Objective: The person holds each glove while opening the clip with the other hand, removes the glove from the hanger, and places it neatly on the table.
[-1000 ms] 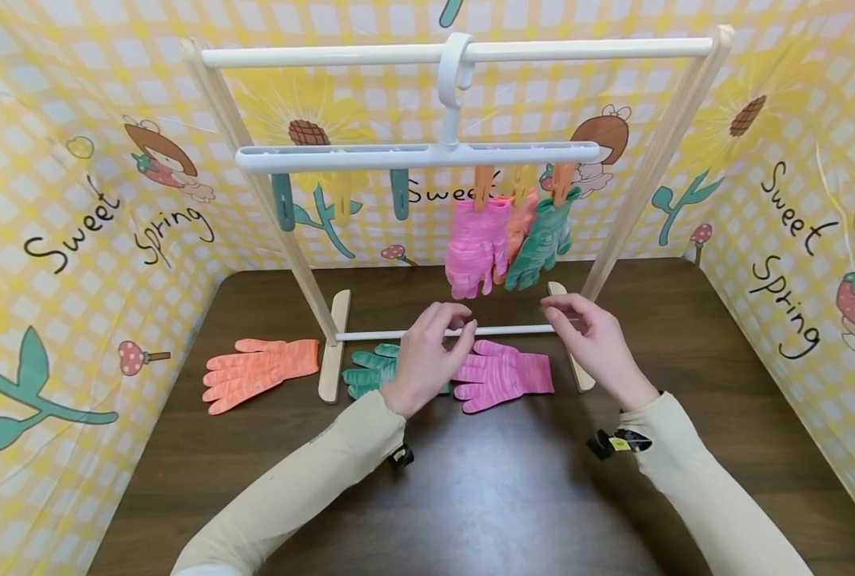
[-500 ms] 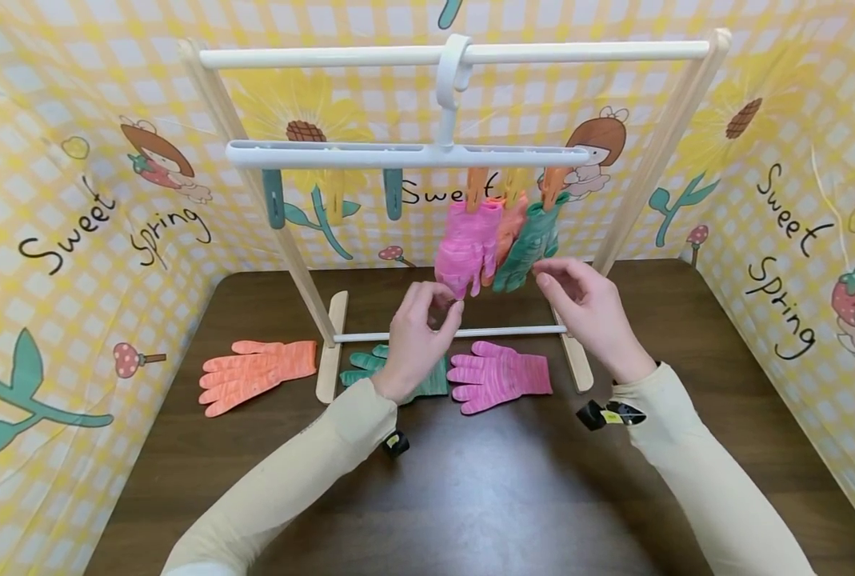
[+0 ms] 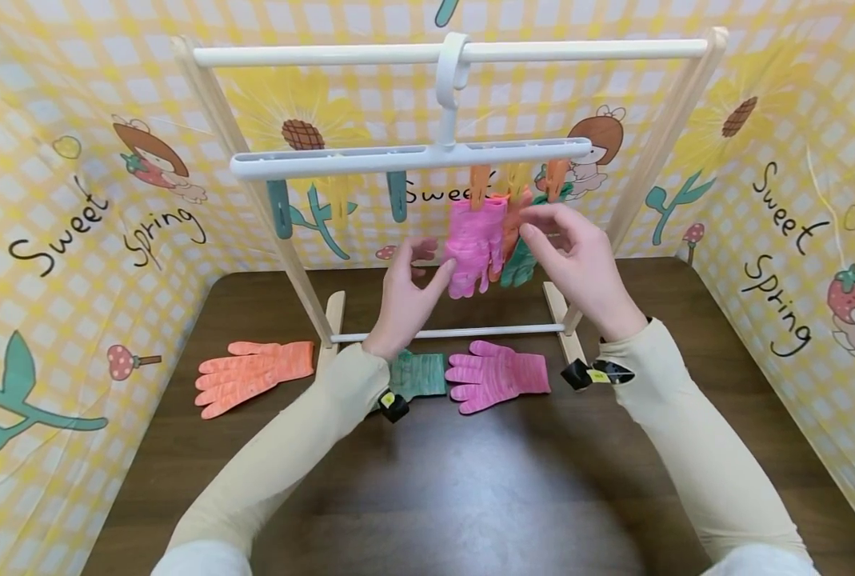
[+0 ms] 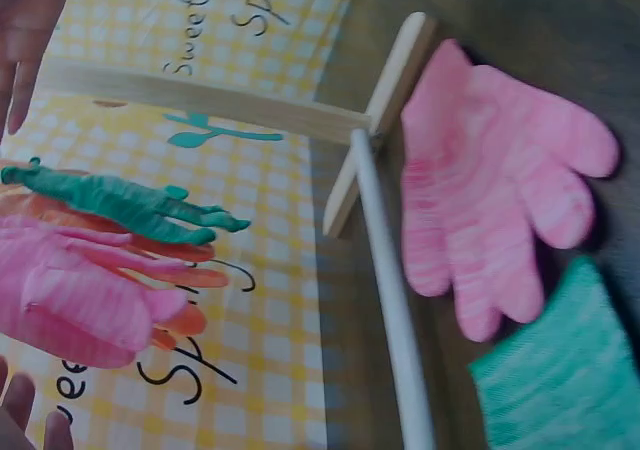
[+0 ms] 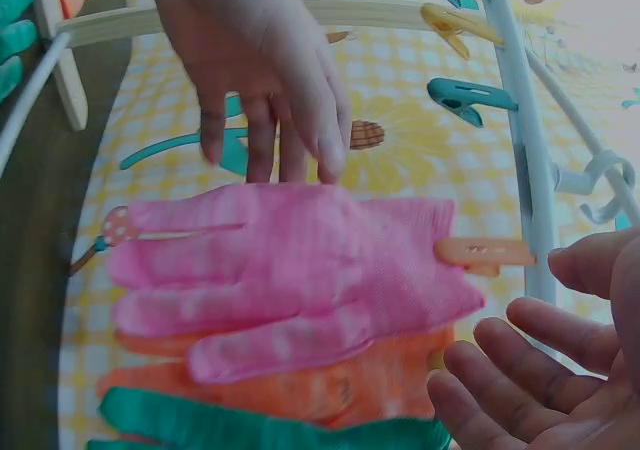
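Note:
A pink glove [image 3: 473,244], an orange glove [image 3: 512,228] and a green glove [image 3: 517,267] hang from clothespins on the right half of a white hanger [image 3: 341,161]. My left hand [image 3: 409,292] is at the pink glove's left side, thumb and fingers spread; the thumb tip overlaps the glove's edge, though contact is unclear. My right hand [image 3: 578,260] is in front of the green glove, hiding part of it. In the right wrist view, the right hand's fingers [image 5: 535,385] are loosely spread beside the cuffs, below the orange clothespin [image 5: 487,252], holding nothing.
The hanger hooks over the top bar of a wooden rack [image 3: 312,55]. Two green clothespins [image 3: 396,197] and a yellow one [image 3: 338,199] hang on its left half. On the table lie an orange glove [image 3: 254,374], a green glove [image 3: 420,374] and a pink glove [image 3: 502,376].
Both hands have risen from near the low bar to the hanging gloves. The left hand has spread its thumb and fingers. The hanger and its gloves have swung slightly.

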Available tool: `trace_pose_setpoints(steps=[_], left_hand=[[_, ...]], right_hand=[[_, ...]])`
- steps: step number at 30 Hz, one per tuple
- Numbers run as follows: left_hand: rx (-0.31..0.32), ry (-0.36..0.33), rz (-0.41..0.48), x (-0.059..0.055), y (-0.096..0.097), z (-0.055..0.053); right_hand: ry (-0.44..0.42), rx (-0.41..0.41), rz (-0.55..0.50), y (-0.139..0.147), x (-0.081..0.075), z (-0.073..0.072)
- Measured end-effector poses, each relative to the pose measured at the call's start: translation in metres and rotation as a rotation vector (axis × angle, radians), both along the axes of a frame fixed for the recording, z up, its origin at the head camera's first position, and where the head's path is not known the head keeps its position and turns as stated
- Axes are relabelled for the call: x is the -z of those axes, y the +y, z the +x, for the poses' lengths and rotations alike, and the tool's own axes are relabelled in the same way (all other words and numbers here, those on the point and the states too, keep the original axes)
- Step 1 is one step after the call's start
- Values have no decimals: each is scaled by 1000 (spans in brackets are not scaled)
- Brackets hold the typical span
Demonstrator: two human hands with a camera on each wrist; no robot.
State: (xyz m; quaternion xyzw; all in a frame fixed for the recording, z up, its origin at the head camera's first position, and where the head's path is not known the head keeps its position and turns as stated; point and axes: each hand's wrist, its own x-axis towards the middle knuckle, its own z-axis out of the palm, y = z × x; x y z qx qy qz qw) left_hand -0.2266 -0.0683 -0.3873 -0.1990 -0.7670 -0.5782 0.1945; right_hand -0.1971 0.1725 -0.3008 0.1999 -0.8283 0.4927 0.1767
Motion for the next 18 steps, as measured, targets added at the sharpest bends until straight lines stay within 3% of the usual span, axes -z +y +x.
trace_pose_setpoints(steps=[10,18], left_hand=[[125,-132,98,-23,13,-18],[175,-125,133,-33,20,-21]], right_hand=[[35,18,35,-27,-26,-10],[24,25,30,-33,-33,-18]])
